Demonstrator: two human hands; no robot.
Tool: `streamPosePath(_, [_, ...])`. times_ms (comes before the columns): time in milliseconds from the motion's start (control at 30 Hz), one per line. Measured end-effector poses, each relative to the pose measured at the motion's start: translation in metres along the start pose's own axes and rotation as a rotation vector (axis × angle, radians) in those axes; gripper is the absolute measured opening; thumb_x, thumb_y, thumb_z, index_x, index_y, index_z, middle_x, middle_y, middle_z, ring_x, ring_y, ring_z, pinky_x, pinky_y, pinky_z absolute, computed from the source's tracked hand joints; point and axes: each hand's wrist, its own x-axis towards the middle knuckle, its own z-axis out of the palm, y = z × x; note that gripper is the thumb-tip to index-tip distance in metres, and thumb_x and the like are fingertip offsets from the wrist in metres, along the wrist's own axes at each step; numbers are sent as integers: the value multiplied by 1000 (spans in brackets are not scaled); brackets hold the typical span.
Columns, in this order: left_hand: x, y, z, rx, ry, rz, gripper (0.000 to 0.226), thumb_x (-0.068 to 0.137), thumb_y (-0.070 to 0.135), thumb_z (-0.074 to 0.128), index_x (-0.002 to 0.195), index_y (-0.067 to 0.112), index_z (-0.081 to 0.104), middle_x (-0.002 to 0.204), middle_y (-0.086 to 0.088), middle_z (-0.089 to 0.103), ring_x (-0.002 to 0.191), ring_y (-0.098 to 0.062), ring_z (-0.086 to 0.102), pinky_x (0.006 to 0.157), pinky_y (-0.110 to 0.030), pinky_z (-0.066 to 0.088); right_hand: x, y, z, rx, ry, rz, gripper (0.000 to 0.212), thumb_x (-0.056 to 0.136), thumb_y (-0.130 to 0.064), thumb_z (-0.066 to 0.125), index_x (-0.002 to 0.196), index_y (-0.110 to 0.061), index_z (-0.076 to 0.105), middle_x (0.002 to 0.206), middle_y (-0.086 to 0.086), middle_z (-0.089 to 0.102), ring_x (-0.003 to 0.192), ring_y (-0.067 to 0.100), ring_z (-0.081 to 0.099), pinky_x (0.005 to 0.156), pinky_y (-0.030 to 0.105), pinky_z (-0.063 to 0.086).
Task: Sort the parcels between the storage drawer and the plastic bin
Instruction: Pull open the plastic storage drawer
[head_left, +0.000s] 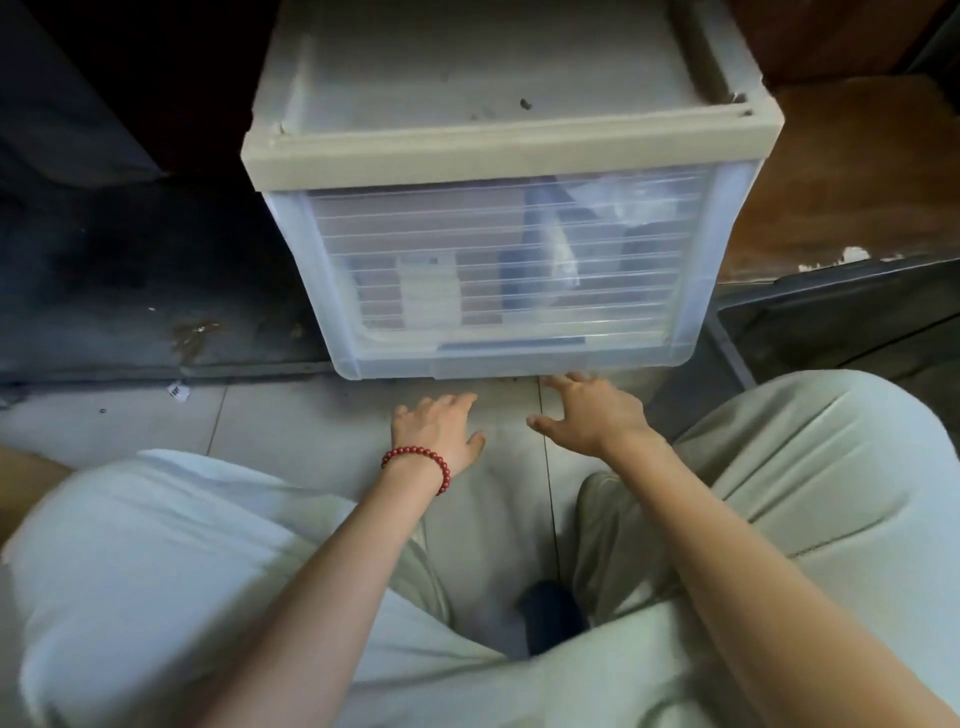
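Note:
A translucent plastic storage drawer (498, 358) with a beige top frame stands on the floor in front of me, its ribbed front closed. Parcels show dimly through the front: a white one (428, 293) at the left, and a dark blue one with clear wrapping (550, 244) in the middle. My left hand (441, 428), wearing a red bead bracelet, hovers open just below the drawer's bottom edge. My right hand (592, 410) is open too, fingers spread, its fingertips close to the drawer's lower lip. Neither hand holds anything. No separate bin is in view.
My knees in pale trousers fill the lower frame on both sides. Light floor tiles (291, 415) lie under my hands. A dark, stained ledge (156, 312) runs to the left of the drawer. A brown wooden surface (841, 182) sits to the right.

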Motion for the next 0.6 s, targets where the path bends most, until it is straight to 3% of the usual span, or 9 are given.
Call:
streamPosePath(200, [12,-10,11,-26,-30,-44,68,94,47,44,151,30,13,146,-1,41,130,-26,41,102,-44,35,9,13,26,6,-99,91,81,91,-61,47,154,-32,5,155,4,28,140,31,29,103,49,39])
streamPosePath(467, [6,-25,18,-3,-36,-38,74,93,51,44,152,34,3,154,-1,25,136,-26,31,104,-48,33,1,17,26,-41,-128,113,83,90,-65,43,153,-36,-3,157,3,23,141,30,28,104,47,37])
streamPosePath(600, [-15,-23,11,34,-36,-14,72,93,54,40,152,35,2,159,1,10,145,-24,14,111,-51,25,-19,23,20,-113,-115,74,82,90,-67,39,153,-37,-4,162,4,2,148,29,8,114,51,23])
